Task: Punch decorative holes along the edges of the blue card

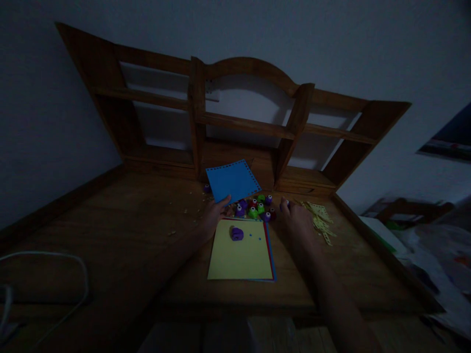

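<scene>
A blue paper sheet (232, 180), with rows of punched holes along its edges, is pinched at its lower corner by my left hand (215, 214). My right hand (297, 220) is closed around a small purple craft punch (284, 205), partly hidden by the fingers. Between the hands stand several small craft punches in purple (240, 211), green (252, 213) and red (272, 214). Nearer me lies a stack of paper with a yellow sheet (241, 260) on top, red and blue edges showing beneath. Another purple punch (237, 234) and two small blue paper bits rest on the yellow sheet.
Yellow punched paper strips (322, 220) lie right of my right hand. Tiny paper scraps dot the wooden desk (147, 220) on the left. A wooden shelf unit (243, 122) stands along the back, and a white cable (84, 274) hangs at the front left.
</scene>
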`<move>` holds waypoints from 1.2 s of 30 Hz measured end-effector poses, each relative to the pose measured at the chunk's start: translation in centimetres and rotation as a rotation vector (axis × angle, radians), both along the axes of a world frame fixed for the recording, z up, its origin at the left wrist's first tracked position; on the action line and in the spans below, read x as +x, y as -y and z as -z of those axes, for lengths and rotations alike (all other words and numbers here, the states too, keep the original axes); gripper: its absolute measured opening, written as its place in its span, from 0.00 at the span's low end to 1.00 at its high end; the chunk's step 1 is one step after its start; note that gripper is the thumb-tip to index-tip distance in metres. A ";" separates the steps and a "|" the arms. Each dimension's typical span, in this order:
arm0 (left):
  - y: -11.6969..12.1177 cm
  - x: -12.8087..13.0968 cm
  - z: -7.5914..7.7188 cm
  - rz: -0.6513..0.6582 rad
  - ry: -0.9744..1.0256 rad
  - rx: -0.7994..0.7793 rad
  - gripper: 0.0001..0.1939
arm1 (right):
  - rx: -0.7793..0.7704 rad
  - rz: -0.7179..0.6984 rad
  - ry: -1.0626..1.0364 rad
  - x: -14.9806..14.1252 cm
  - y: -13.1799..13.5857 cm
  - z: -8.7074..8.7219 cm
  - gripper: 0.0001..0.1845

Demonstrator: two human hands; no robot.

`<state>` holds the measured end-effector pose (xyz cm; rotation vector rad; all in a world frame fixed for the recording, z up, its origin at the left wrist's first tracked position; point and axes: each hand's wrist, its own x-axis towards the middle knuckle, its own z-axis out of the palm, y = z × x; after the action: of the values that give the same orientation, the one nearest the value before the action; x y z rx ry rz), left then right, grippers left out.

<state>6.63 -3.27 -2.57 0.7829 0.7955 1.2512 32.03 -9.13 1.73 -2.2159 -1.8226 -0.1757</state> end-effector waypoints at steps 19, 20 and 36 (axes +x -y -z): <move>0.4 -0.1 0.0 -0.010 -0.035 0.076 0.21 | 0.016 0.061 0.069 -0.3 -0.6 2.0 0.26; 0.6 -0.1 -0.1 -0.004 -0.042 0.090 0.21 | 0.042 0.060 0.066 -0.4 -0.7 1.9 0.24; 0.9 -0.2 -0.1 -0.056 -0.069 0.083 0.22 | 0.149 -0.362 -0.167 -1.8 -0.3 1.6 0.12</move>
<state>6.39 -4.17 -2.44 0.8804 0.8300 1.3198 30.25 -8.81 0.12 -1.7126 -2.0044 -0.0500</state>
